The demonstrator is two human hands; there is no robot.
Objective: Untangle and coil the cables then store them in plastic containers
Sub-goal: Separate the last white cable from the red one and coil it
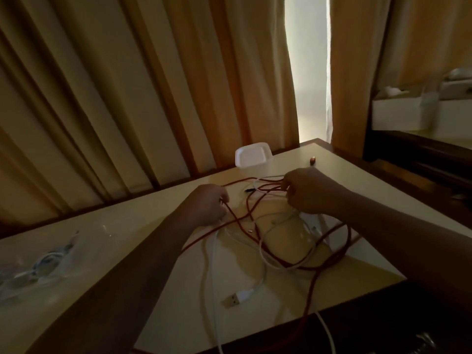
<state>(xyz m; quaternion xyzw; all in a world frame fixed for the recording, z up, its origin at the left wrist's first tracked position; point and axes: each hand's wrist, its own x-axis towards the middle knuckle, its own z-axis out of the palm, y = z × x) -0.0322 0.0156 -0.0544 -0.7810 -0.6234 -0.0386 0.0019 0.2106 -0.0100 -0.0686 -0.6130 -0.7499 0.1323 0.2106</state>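
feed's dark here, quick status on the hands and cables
Left hand pinches red cable, right hand grips its loops. White cable tangled through it on table. White container at far edge.

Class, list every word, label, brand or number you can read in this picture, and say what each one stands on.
None can be read.
The container, the USB plug, the red cables and the white cables show no print.
The boxes at far right are too blurred to tell.
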